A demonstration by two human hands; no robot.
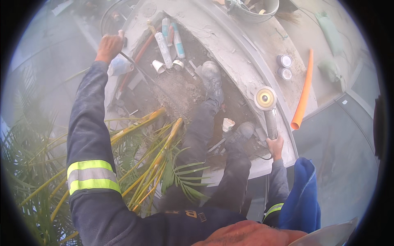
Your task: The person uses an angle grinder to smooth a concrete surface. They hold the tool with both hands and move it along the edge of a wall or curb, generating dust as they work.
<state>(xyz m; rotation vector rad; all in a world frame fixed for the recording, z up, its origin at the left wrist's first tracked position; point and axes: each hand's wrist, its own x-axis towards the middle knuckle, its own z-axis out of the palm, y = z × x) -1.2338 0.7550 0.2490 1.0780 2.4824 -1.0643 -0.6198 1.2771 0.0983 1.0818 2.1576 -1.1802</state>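
Observation:
My right hand (275,147) is wrapped round the body of an angle grinder (271,124). The grinder's round, pale yellow disc (265,98) lies over the white masonry ledge (230,61); I cannot tell whether it touches. At the upper left my left hand (110,46) is closed on a black cable (138,68), which runs down toward the soil and loops above the fist. Below that hand is a translucent plastic container (120,65). My boots (212,84) stand in the soil bed inside the ledge.
Sealant tubes (163,49) and white cups (158,67) lie in the bed. Palm stems (164,143) rise at my left. Beyond the ledge are an orange pipe (303,90), two cans (285,61) and a bucket (256,15). Dust hazes the view.

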